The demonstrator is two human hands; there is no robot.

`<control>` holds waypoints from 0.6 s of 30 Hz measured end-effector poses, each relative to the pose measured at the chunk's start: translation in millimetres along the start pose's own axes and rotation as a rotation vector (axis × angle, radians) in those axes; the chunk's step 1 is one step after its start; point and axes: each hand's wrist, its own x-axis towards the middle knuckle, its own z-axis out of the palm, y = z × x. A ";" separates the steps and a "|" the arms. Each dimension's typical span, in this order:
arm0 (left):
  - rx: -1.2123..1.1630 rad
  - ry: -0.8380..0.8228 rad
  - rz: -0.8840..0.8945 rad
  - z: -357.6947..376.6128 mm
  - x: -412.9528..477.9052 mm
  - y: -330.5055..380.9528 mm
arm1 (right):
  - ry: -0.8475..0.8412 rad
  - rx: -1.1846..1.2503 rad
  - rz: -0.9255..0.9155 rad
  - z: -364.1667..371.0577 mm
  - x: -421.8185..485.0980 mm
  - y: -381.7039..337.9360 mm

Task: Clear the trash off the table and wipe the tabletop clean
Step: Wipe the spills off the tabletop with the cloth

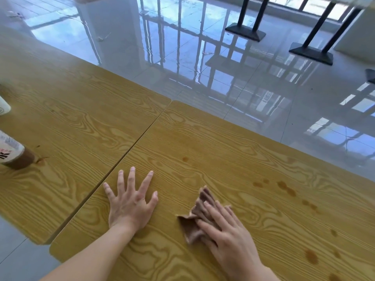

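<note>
The tabletop (203,142) was yellow wood-grain laminate, made of two slabs butted together along a dark seam that ran from the near left to the far middle. Brown spill spots (286,188) dotted the right slab, scattered from its middle toward the near right edge. A crumpled brown cloth (197,217) lay flat on the near part of the right slab, left of the spots. At the left edge stood a cup of brown drink (15,157) with a printed label, a small brown smear beside its base. Farther back, a white cup (3,107) was cut off by the frame.
</note>
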 end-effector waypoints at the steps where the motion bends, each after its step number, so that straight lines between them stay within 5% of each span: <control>1: 0.001 0.002 -0.001 0.0 0.4 -0.1 | 0.015 -0.027 0.072 -5.6 13.7 12.2; 6: -0.011 0.014 0.001 -0.3 -0.3 1.1 | 0.017 0.067 0.507 -33.3 147.7 22.3; 13: -0.009 -0.013 0.005 -5.0 -1.2 1.8 | 0.082 0.008 0.058 17.4 22.4 -29.5; 18: -0.014 -0.007 0.009 -4.7 -0.9 0.7 | 0.055 -0.016 0.338 -9.7 131.9 -8.0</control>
